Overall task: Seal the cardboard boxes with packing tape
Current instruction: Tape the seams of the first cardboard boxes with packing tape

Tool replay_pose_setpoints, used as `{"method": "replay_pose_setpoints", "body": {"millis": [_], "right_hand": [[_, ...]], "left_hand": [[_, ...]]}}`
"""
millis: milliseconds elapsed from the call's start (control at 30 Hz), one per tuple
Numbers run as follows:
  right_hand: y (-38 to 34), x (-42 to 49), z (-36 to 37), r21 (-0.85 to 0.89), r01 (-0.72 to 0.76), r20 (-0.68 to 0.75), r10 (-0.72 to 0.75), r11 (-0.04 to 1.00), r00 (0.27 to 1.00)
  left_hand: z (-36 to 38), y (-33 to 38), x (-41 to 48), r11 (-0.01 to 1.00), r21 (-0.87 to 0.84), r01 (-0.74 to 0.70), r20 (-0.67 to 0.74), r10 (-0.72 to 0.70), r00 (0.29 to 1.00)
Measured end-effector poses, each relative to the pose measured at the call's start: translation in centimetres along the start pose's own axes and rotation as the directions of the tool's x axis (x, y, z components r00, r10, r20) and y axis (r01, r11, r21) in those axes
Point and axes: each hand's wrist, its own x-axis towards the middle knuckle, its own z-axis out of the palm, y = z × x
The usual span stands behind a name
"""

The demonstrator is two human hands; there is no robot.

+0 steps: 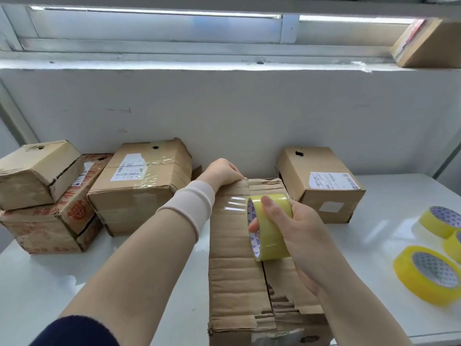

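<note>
cardboard box (237,275) under you; your right hand (299,231) grips a yellow tape roll (273,237), your left hand (222,172) beyond pinches the tape end (245,181).

The left hand (222,172) meets a pale pinkish-white cuff (189,203) at the wrist. The cuff is smooth and close-fitting, and its near edge is a thin hem running round the forearm. Below that hem the forearm may be bare or covered by a second snug layer; the view does not settle it. At the lower left is a dark navy sleeve (74,330), soft and fuzzy-edged. The right hand (296,228) and its forearm are uncovered to the frame's edge.
</note>
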Motion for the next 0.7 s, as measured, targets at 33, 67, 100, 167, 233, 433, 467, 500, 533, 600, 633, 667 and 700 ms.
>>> {"method": "replay_pose_setpoints", "body": {"millis": [33,67,100,167,233,433,467,500,533,600,633,667,700], "right_hand": [[0.0,0.0,0.0,0.004,-0.002,0.001,0.002,1.0,1.0],[0.0,-0.1,0.0,0.009,-0.003,0.004,0.003,1.0,1.0],[0.0,-0.1,0.0,0.014,-0.002,0.008,0.002,1.0,1.0],[0.0,-0.2,0.1,0.021,0.01,0.01,-0.01,1.0,1.0],[0.0,-0.2,0.2,0.02,0.023,0.009,-0.023,1.0,1.0],[0.0,-0.2,0.1,0.029,0.026,0.015,-0.027,0.999,1.0],[0.0,-0.2,0.1,0.029,0.034,0.014,-0.034,0.999,0.999],[0.1,-0.3,0.2,0.033,0.041,0.012,-0.041,0.999,0.999],[0.1,-0.3,0.3,0.04,0.046,0.01,-0.047,0.998,0.999],[0.1,-0.4,0.3,0.044,0.056,0.011,-0.057,0.997,0.998],[0.1,-0.4,0.4,0.043,0.06,0.009,-0.06,0.997,0.998],[0.2,-0.5,0.4,0.049,0.063,0.001,-0.063,0.997,0.998],[0.4,-0.6,0.4,0.062,0.065,-0.008,-0.065,0.996,0.998]], "left_hand": [[-0.2,0.1,0.0,0.999,0.047,0.02,0.038,-0.022,0.999],[-0.5,0.3,0.0,0.994,0.105,0.041,0.083,-0.05,0.995],[-0.8,0.4,-0.1,0.983,0.172,0.058,0.131,-0.081,0.988],[-1.4,0.6,-0.2,0.961,0.265,0.079,0.218,-0.14,0.966],[-1.5,0.9,-0.1,0.953,0.302,0.037,0.274,-0.124,0.954],[0.1,0.9,-0.5,0.968,0.09,-0.236,-0.149,0.247,0.958],[0.4,0.8,-0.8,0.965,0.024,-0.262,-0.134,0.263,0.955],[0.6,0.7,-1.1,0.961,0.0,-0.278,-0.101,0.276,0.956],[0.8,0.6,-1.3,0.958,0.016,-0.286,-0.075,0.287,0.955],[0.7,0.3,-1.3,0.959,0.058,-0.279,-0.043,0.281,0.959],[0.7,0.3,-1.3,0.961,0.071,-0.266,-0.034,0.268,0.963],[0.8,0.3,-1.3,0.965,0.079,-0.252,-0.029,0.255,0.967],[0.8,0.3,-1.2,0.966,0.085,-0.243,-0.031,0.246,0.969]]}}
